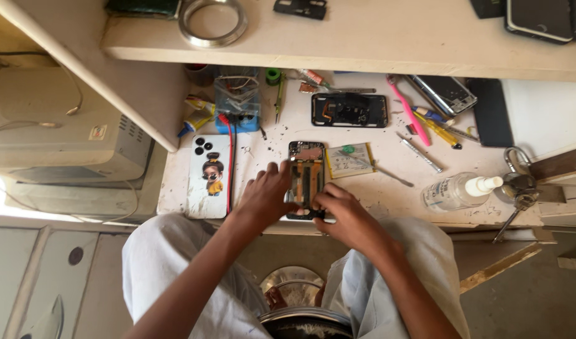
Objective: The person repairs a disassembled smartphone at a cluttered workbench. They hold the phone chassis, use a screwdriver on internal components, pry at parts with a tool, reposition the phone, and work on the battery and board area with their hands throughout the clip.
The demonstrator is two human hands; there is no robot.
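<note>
Hands on opened phone (305,179): left hand (266,194) steadies its edge, right hand (344,216) pinches near end. Light, fragile; hold by frame.

The phone case (209,176) is white with a cartoon figure in yellow. A pink tool (408,111) lies near a yellow-handled one (437,129), and the workbench (376,194) is speckled off-white.
</note>
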